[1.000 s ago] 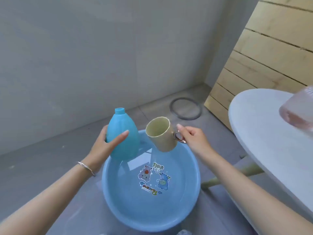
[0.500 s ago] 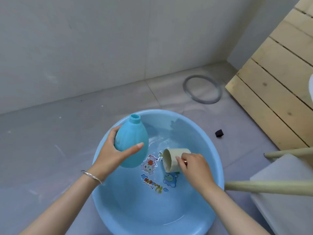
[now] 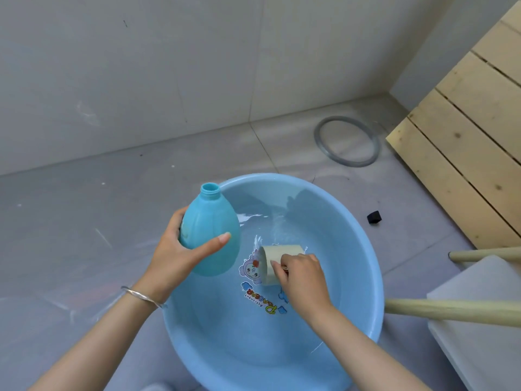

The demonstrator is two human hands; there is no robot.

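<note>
right hand (image 3: 303, 273) grips the cup (image 3: 277, 262) on its side in the basin (image 3: 363, 277), mouth facing left toward the upright bottle (image 3: 210, 232) gripped by the left hand (image 3: 180, 256).

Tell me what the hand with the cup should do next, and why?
Probably scoop and lift: the right hand holds the beige cup on its side, dipped in the water of the blue basin, so turning it upright would bring water up. The left hand holds the blue bottle upright, its top open, likely to be filled.
</note>
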